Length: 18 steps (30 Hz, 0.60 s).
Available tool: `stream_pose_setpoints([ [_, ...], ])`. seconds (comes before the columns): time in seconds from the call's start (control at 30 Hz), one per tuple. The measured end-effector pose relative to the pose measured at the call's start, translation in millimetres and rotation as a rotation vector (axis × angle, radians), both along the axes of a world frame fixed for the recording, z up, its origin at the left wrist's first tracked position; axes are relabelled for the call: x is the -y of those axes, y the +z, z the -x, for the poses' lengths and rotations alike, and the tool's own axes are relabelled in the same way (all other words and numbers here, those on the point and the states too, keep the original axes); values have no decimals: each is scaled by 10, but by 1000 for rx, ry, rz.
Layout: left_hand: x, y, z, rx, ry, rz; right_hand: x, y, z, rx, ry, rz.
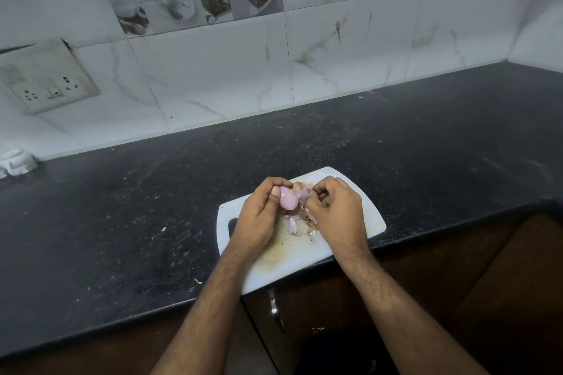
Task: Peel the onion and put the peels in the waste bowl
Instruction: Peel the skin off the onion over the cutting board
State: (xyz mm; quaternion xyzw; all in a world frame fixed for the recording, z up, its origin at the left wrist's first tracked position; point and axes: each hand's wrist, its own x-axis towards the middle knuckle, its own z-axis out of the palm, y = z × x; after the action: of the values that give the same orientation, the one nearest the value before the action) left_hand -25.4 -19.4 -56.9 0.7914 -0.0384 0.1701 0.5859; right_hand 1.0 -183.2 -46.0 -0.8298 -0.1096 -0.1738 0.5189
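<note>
onion gripped in left hand fingers, thumb on top

The small peeled onion is pale pink-purple, and the loose peels below it are lilac with brown flecks. The rectangular plastic cutting board is white, stained yellowish brown toward its near edge. The stone worktop is black with pale speckles. The far wall tiles are white with grey-brown veins.
</note>
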Motion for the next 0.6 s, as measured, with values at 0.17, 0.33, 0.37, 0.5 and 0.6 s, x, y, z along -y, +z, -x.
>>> stream_pose_setpoints([
  [0.17, 14, 9, 12, -6, 14, 32, -17, -10, -32, -56, -19, 54],
  [0.33, -13, -20, -5, -26, 27, 72, -47, -33, -66, -105, -28, 120],
  [0.37, -13, -18, -3, -30, 29, 75, -50, -36, -70, -110, -25, 133],
  [0.5, 0, 11, 3, -47, 38, 90, -60, -61, -97, -116, -2, 165],
  [0.6, 9, 20, 2, -65, 48, 103, -62, -85, -110, -110, 17, 179],
])
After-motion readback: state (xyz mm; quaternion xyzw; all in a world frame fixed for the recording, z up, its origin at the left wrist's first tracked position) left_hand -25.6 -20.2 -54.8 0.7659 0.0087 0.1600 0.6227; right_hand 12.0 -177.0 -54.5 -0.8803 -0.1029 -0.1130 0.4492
